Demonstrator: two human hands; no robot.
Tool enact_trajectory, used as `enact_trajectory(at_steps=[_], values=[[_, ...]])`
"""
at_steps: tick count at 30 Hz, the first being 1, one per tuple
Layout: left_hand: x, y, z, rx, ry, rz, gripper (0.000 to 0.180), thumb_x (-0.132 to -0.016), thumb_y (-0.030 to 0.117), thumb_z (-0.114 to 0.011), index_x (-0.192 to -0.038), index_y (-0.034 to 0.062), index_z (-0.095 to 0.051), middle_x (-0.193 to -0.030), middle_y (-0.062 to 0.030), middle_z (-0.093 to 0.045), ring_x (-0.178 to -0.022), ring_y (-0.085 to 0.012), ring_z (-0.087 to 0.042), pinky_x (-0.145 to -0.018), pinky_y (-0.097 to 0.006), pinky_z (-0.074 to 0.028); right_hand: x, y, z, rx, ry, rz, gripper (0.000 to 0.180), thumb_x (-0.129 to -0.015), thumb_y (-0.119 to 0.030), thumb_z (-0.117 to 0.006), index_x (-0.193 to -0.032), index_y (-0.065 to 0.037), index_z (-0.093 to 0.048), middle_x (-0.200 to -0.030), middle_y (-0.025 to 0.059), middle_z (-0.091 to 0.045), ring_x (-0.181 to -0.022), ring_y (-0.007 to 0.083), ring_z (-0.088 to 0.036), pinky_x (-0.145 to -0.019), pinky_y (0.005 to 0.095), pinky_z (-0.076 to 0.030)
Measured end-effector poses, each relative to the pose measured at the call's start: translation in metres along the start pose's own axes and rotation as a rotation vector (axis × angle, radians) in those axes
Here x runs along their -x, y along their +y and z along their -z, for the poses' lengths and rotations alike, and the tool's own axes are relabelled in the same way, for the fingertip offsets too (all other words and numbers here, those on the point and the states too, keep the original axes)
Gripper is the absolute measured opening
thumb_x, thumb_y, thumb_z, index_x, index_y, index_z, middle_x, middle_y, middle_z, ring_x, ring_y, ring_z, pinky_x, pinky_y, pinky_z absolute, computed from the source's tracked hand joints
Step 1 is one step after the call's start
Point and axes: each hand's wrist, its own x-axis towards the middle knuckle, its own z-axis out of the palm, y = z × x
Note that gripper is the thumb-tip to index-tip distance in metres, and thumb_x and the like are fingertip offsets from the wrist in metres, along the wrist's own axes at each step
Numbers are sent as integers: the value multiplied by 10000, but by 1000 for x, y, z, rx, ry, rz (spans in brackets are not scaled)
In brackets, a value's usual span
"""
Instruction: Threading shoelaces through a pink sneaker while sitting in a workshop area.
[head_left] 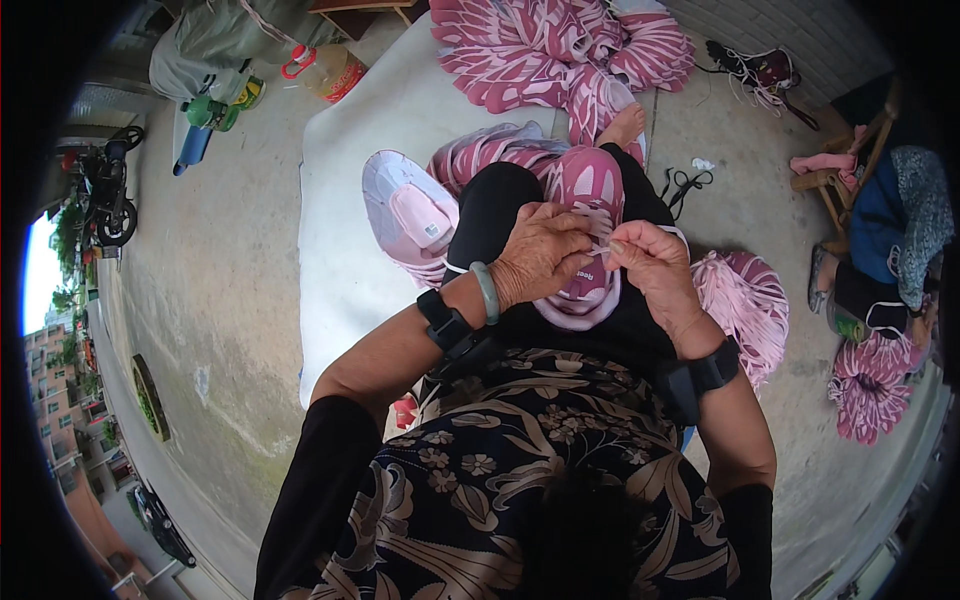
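A pink shoe upper (pixel 583 182) with white stripes lies across my lap, its toe end pointing away from me. White lace (pixel 597 222) crosses its front opening. My left hand (pixel 545 248) rests over the left side of the upper, fingers bent onto the lacing. My right hand (pixel 650 265) pinches the lace between thumb and forefinger at the right edge of the opening. Left of my knee sits a stack of pale-lined shoe uppers (pixel 410 212). Beside my right thigh hangs a bundle of pink laced uppers (pixel 742 305).
A large heap of pink uppers (pixel 560 50) lies on the white sheet (pixel 345 240) ahead. An oil bottle (pixel 328 72) stands at the far left. At right, another person (pixel 890 245) sits near a wooden chair (pixel 835 190) and more pink uppers (pixel 872 385). A motorcycle (pixel 108 195) is parked left.
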Motion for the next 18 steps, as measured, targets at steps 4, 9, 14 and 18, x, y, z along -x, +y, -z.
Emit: enact_trajectory(at_steps=[4,9,14,18], values=[[4,-4,-2,29,24,-31,174,-694,175,-643,-851,102,-623,-1004,-42,-562,-988,-236,-481,-856,-378,-307,2,2,8,4,37,-33,57,-835,-74,-556,-869,-34,-578,-707,12,-584,-562,37,-477,-498,157,-366],[4,2,1,41,-58,90,247,-705,174,-633,-938,102,-593,-1001,-55,-562,-988,-252,-485,-860,-380,-309,3,10,8,-4,50,-4,59,-836,-94,-558,-865,-49,-583,-680,24,-592,-474,10,-383,-421,145,-292],[3,2,-2,18,-7,-9,235,-724,181,-614,-941,98,-582,-1004,-63,-556,-1007,-255,-474,-885,-401,-294,6,9,5,-29,42,-6,57,-833,-89,-558,-862,-48,-584,-687,33,-595,-479,17,-395,-427,145,-305],[4,-3,-5,-10,-37,-110,138,-730,176,-606,-839,92,-609,-1007,-60,-548,-1021,-245,-464,-900,-418,-282,8,10,7,-33,42,-8,57,-835,-84,-552,-870,-48,-579,-688,33,-593,-467,18,-389,-424,144,-304]])
